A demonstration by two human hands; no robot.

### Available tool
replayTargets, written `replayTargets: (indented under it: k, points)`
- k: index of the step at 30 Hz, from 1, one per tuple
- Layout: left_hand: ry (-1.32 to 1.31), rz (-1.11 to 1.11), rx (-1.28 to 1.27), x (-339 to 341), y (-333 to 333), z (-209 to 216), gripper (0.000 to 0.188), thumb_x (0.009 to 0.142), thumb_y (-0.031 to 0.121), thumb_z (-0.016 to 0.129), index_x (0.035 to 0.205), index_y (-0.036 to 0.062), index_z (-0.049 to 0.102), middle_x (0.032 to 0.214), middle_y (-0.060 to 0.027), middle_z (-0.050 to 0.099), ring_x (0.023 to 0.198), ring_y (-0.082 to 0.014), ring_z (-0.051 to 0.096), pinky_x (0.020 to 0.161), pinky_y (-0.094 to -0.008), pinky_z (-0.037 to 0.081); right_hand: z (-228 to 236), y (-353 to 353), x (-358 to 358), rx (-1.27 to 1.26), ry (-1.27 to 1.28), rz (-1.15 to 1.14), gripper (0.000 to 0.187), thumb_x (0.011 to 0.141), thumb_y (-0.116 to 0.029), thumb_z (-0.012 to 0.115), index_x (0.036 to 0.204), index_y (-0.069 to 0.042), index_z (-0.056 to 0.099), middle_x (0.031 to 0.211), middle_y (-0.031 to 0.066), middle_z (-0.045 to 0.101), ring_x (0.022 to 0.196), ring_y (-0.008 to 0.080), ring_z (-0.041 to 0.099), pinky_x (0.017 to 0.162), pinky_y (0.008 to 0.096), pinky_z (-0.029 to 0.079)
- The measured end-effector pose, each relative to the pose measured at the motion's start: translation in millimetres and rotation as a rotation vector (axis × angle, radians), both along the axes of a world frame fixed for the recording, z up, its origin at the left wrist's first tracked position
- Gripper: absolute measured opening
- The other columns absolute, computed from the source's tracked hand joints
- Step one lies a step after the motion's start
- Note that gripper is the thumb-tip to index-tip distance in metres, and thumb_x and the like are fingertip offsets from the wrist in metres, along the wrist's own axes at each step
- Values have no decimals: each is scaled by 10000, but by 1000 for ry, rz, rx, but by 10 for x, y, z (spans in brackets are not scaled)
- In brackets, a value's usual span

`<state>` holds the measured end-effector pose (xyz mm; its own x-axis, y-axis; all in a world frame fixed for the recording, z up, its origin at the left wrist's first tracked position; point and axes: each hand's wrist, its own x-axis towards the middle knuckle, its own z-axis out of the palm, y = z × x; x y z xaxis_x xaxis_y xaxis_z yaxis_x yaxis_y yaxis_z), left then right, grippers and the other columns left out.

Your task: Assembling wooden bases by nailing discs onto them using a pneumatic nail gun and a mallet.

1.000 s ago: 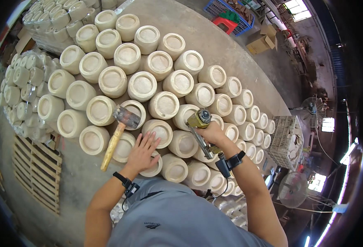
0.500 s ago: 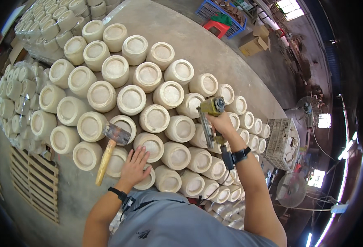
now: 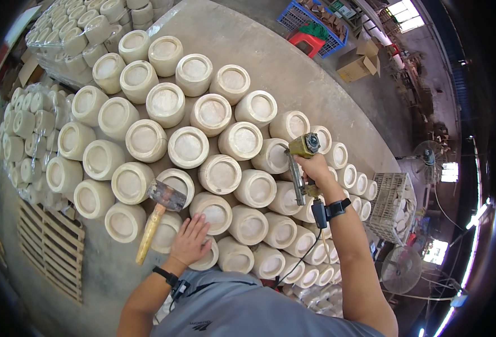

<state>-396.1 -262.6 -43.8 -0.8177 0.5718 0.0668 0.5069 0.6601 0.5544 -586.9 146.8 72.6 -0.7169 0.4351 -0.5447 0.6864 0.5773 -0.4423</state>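
Observation:
My right hand (image 3: 316, 170) grips a nail gun (image 3: 304, 147) with a yellow-green body and a long dark magazine. The tool hangs over the right part of a spread of pale round wooden blocks (image 3: 220, 174), each with a round recess in its top. My left hand (image 3: 191, 241) is empty, fingers stretched out, resting on the near edge of one block (image 3: 212, 213). A mallet (image 3: 168, 195) with a dark, worn head and a wooden handle lies across the blocks just left of that hand. Black straps with small devices circle both wrists.
Wrapped stacks of similar blocks (image 3: 34, 129) stand at the left, near a slatted wooden pallet (image 3: 51, 247). A pale crate (image 3: 391, 205) and a fan (image 3: 402, 269) are at the right. At the far side are a blue crate (image 3: 329, 42), red stool (image 3: 309, 44) and carton (image 3: 359, 62).
The whole view has shifted a little, so the blocks sit lower and farther right. Against them, the nail gun has moved slightly away and to the right. My left hand stays on its block.

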Motion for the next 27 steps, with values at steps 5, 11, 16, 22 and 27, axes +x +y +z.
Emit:
replayTargets:
  k: [5,11,16,22,27]
  points:
    - [8,-9,-9,-13,-5,29,540,896,330,663,1345,38,600,1520,-200,503,1448,-362,436,1174,-514,362,-27,-13,25,6,-29,2,334,896,-303,744,931,27,699,664,70,633,477,162,597,439,338,480]
    - [-8,6,-10,-4,-13,-40,515,892,326,664,1318,40,613,1519,-198,503,1447,-361,436,1164,-514,377,-2,-114,127,-127,-21,13,311,901,-295,739,955,10,713,653,73,627,464,159,581,434,328,474]
    - [34,9,12,4,-4,2,504,880,335,660,1281,30,644,1508,-185,519,1447,-340,440,1160,-501,382,-26,-253,213,-56,-106,161,297,887,-266,741,976,17,731,658,85,641,468,164,584,438,330,479]
    - [-2,-11,-2,-32,19,2,497,885,323,670,1286,35,618,1481,-202,529,1422,-370,454,1153,-512,386,-103,-80,145,-182,-138,114,320,873,-269,758,730,-6,645,612,48,603,470,161,563,451,343,466]
    - [15,8,5,1,2,-44,495,879,319,673,1281,34,619,1481,-206,527,1416,-378,458,1151,-521,386,-56,44,121,-300,-57,138,281,885,-241,759,772,-3,661,640,43,616,486,148,569,449,327,468]
